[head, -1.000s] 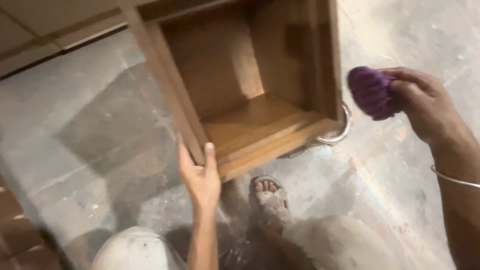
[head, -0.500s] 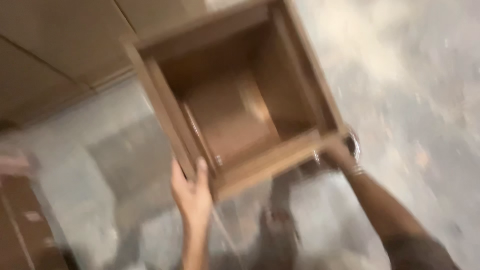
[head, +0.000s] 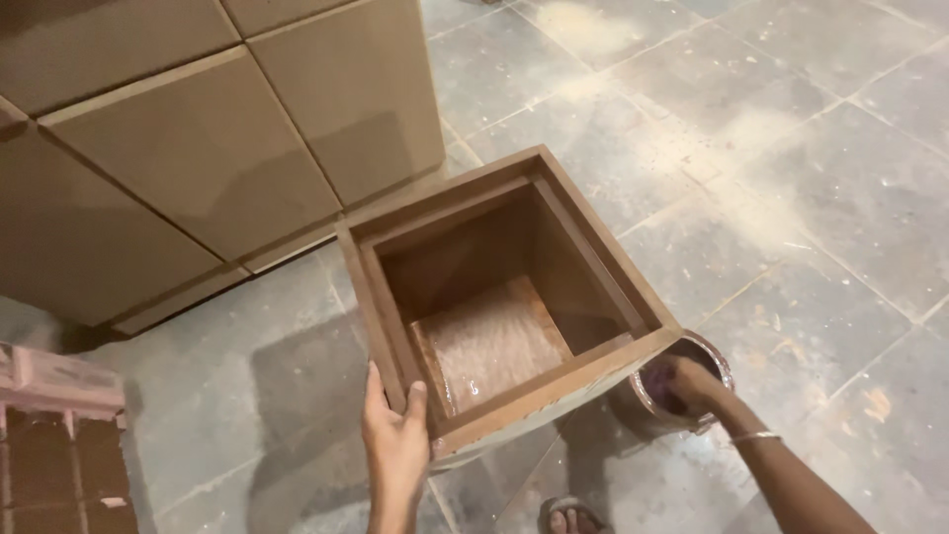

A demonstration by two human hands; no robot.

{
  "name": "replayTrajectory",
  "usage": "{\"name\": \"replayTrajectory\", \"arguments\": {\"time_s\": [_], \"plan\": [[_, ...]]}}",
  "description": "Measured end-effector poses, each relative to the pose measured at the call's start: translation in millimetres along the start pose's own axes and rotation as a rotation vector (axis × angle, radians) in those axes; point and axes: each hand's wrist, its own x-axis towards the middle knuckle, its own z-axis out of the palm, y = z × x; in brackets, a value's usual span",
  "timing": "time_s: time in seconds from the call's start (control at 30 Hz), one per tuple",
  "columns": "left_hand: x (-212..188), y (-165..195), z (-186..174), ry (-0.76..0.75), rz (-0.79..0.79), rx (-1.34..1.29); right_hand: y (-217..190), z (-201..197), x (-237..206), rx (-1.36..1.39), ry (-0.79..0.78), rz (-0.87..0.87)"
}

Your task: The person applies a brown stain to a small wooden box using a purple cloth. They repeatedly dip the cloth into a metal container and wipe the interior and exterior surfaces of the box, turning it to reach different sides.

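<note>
Open wooden box [head: 499, 307] standing on the grey tiled floor [head: 791, 168], near a stack of brown panels [head: 198, 129] at far left. Left hand [head: 395, 445] clamped on the box's near-left corner, fingers curled over the rim, thumb inside, steadying it. Right hand [head: 687, 384] reaching down into a small round can [head: 682, 391] just right of the box's near-right corner, touching the purple cloth [head: 657, 381] inside; fingers bunched there, but whether closed tight on the cloth cannot tell. Thin bangle [head: 756, 436] on that wrist. Box interior dark along the walls, paler and streaky on the bottom board. Sandalled toes [head: 568, 516] at the near edge; pink slatted piece [head: 59, 381] at the left edge.

Step in hand, by the look of it: loading the cloth with stain from the can while holding the box still. Next move likely calls for lifting the wet cloth clear of the can without dripping on the floor, then bringing it over the rim to the paler bottom, left-hand grip kept firm so the box stays put.
</note>
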Motion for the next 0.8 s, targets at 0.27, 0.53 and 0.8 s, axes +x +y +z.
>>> {"name": "replayTrajectory", "arguments": {"time_s": [0.27, 0.53, 0.8], "plan": [[-9.2, 20.5, 2.0, 0.169, 0.767, 0.587, 56.0, -33.6, -61.5, 0.846, 0.115, 0.187], [6.1, 49.4, 29.8, -0.283, 0.762, 0.682, 17.0, -55.6, -106.3, 1.620, 0.299, -0.092], [59.2, 50.8, 10.0, -0.193, 0.877, 0.702, -174.2, -176.2, -132.5, 1.151, -0.091, -0.652]]}}
